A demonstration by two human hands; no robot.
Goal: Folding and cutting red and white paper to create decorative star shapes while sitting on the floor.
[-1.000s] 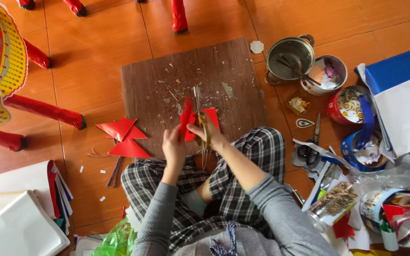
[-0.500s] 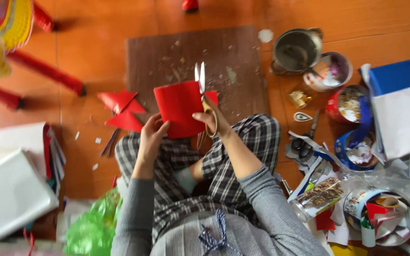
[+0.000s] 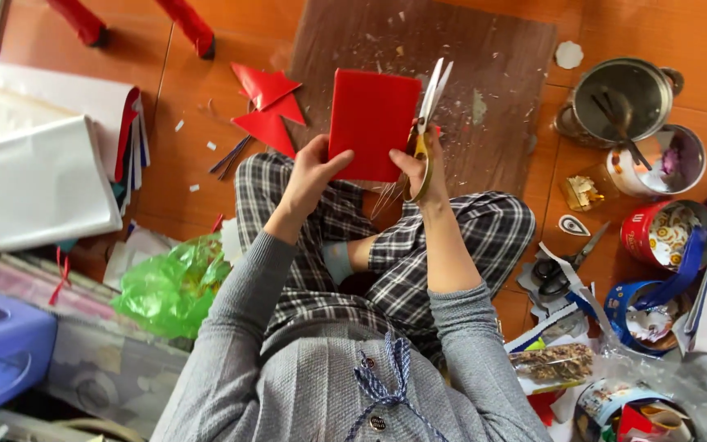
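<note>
Red folded paper [image 3: 371,123] held up over my lap, above brown mat [image 3: 443,74]. My left hand [image 3: 308,173] pinching its lower left edge. My right hand [image 3: 421,166] clenched on yellow-handled scissors [image 3: 429,115], blades parted beside paper's right edge. Red paper triangles [image 3: 267,110] on floor left; metal pot [image 3: 622,100], tins right.

Two scissors [image 3: 429,115] [image 3: 562,266], three red paper triangles [image 3: 267,106], one pot [image 3: 619,102].

Clear snack packet [image 3: 551,365] beside red-patterned tin [image 3: 666,236]
</note>
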